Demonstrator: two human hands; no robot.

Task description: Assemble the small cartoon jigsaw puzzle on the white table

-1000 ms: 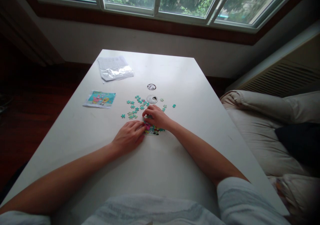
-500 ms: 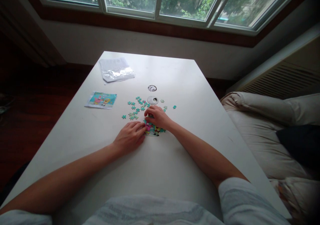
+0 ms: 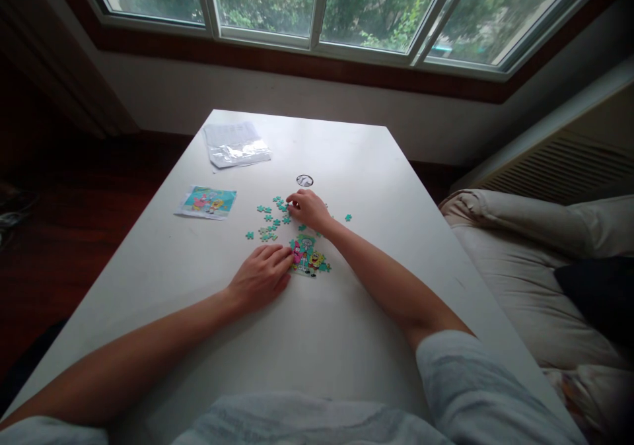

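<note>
Broad white surface fills the middle! Left hand lies flat, fingertips at the left edge of the part-built puzzle, nearest the person. Right hand curls narrowly just beyond, over the loose pieces; whether it grips one, can't tell. Picture sheet sits left of them.

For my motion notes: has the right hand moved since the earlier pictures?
Yes, the right hand moved forward, closer to the far round inset.
</note>
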